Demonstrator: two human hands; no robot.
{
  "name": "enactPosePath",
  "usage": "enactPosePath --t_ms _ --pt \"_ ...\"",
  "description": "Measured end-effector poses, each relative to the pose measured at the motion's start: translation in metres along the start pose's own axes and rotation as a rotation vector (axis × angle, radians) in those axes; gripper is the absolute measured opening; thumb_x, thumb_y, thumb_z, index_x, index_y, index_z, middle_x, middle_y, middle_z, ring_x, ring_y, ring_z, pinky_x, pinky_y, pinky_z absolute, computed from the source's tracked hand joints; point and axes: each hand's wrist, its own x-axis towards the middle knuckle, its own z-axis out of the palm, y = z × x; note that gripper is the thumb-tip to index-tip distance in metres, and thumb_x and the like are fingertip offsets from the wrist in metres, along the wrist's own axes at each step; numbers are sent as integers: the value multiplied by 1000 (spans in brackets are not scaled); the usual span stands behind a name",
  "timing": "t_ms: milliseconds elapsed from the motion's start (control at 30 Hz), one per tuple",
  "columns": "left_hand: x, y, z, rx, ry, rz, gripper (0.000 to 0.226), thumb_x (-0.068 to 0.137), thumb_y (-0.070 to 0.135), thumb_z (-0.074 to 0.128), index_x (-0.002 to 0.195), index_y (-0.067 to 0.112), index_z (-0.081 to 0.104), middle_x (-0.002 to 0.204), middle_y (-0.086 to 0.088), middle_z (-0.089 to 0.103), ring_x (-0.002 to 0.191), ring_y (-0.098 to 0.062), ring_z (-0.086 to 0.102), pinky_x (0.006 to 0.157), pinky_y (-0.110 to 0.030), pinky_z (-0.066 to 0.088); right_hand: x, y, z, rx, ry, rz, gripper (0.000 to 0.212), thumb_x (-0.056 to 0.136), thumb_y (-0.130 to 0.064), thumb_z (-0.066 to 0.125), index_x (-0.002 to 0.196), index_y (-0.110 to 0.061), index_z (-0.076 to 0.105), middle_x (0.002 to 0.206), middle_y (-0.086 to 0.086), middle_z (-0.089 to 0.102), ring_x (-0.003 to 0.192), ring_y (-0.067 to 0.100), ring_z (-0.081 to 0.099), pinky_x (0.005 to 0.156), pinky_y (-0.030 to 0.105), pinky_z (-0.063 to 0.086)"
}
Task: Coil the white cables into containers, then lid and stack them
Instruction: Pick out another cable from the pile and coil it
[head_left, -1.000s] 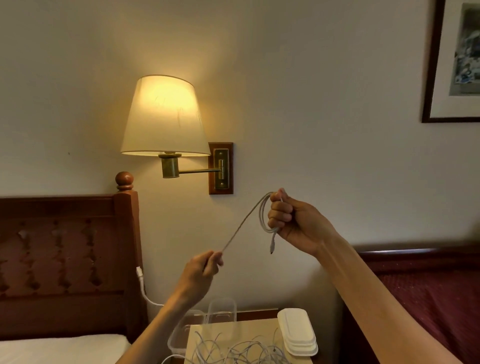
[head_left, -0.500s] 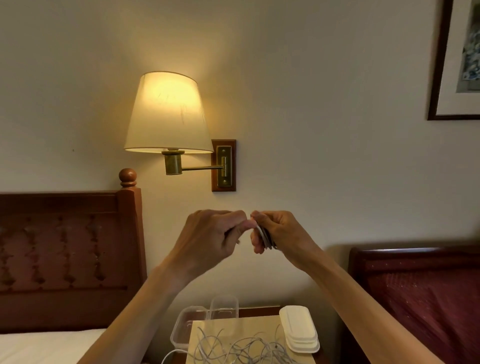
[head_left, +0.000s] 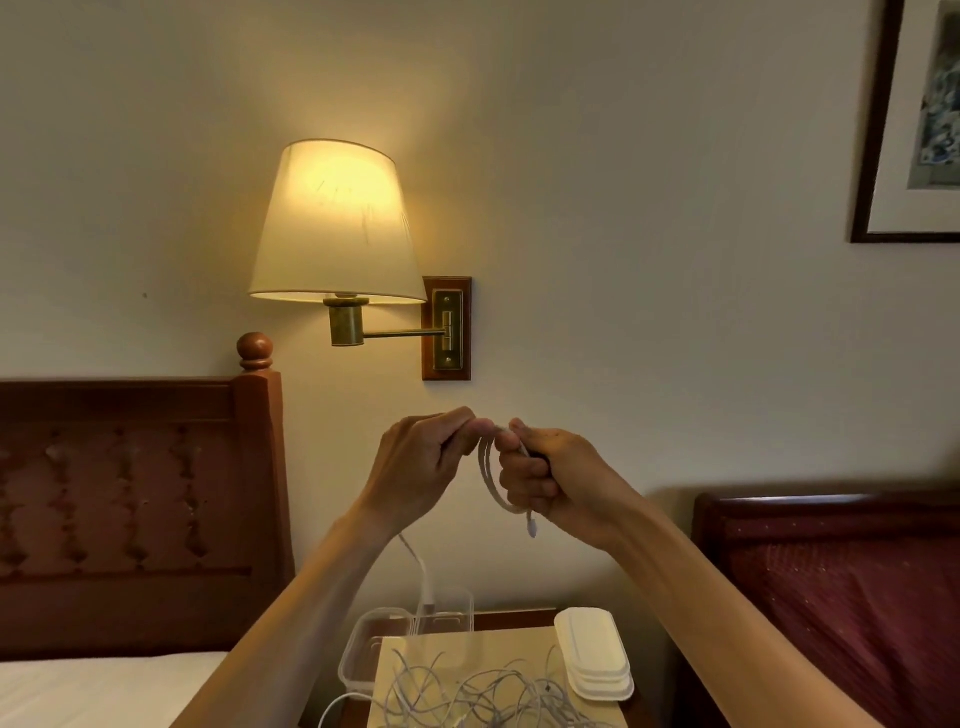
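I hold a white cable (head_left: 487, 475) up in front of the wall. My right hand (head_left: 550, 478) grips its coiled loops, and one plug end hangs just below that fist. My left hand (head_left: 423, 460) pinches the cable right beside the right hand, fingertips almost touching. The cable's free tail drops from my left hand toward the nightstand. Below, a tangle of white cables (head_left: 478, 693) lies on a tan surface. Clear containers (head_left: 382, 644) stand behind the tangle, and a stack of white lids (head_left: 595, 652) sits to the right.
A lit wall lamp (head_left: 337, 223) hangs above my hands. A wooden headboard (head_left: 130, 509) and white bed are at the left, a red-covered bed (head_left: 841, 597) at the right. A framed picture (head_left: 914, 119) hangs at the upper right.
One second ago my left hand held the cable low and stretched taut. It rose to meet my right hand, adding a loop to the coil. A tail now hangs below my left hand.
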Motion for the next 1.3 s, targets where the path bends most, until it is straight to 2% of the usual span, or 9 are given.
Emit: enactPosePath --t_ms 200,500,567,633,733,900,1000,1133,1300 --pt "-24 -36 -7 -68 9 -98 37 100 49 35 80 23 52 66 20 48 57 -4 50 56 -10 37 -8 -12 -11 229 -10 5 43 106 -23 28 69 -15 49 48 -9 26 42 6 18 42 21 19" --pt "-75 -62 9 -113 -63 -433 22 99 24 45 82 27 59 66 14 54 57 -6 51 53 -21 39 -7 -18 -16 359 1 -11 38 102 -21 30 70 -16 49 47 -9 25 45 9 11 39 20 19" --pt "-78 -54 10 -29 -211 -563 29 100 24 47 76 26 63 74 9 63 61 -5 58 57 -30 47 -6 -20 -18 318 24 -23 39 104 -23 29 72 -16 48 49 -9 24 44 8 13 40 20 20" --pt "-69 -23 4 19 -629 -649 35 100 34 48 75 20 67 77 5 68 61 -9 61 66 -33 54 -4 -18 -18 170 82 -46 39 106 -26 28 74 -15 47 51 -8 24 43 7 19 43 20 22" --pt "-38 39 -15 -82 -997 -356 44 101 39 45 71 11 63 61 5 54 50 -9 45 56 -18 39 0 -7 -15 -123 160 -78 39 107 -30 28 79 -13 49 54 -4 35 46 9 32 48 20 31" --pt "3 66 -41 -232 -611 -54 31 100 36 44 71 33 57 58 13 50 51 -9 49 58 -13 36 -10 1 -3 -616 137 -186 43 105 -29 30 84 -6 59 62 -3 66 58 8 63 63 17 51" --pt "1 49 -45 -140 -407 -23 29 99 34 44 80 22 62 68 19 55 65 -5 57 65 -11 39 -12 0 -2 -811 131 -251 40 104 -26 34 81 -6 60 56 -2 61 49 9 57 59 17 50" --pt "-1 28 -43 19 -431 33 16 99 20 50 103 17 65 93 11 60 86 -3 54 73 -13 41 -7 5 -5 -876 192 -245 36 103 -23 41 74 -19 62 57 -6 51 45 0 47 50 13 40" --pt "-7 17 -29 366 -226 156 17 84 8 71 99 16 72 99 0 65 90 -14 58 69 -27 55 -3 6 -3 -873 244 -194 41 104 -22 38 69 -20 58 55 -10 51 43 -2 49 48 9 37"
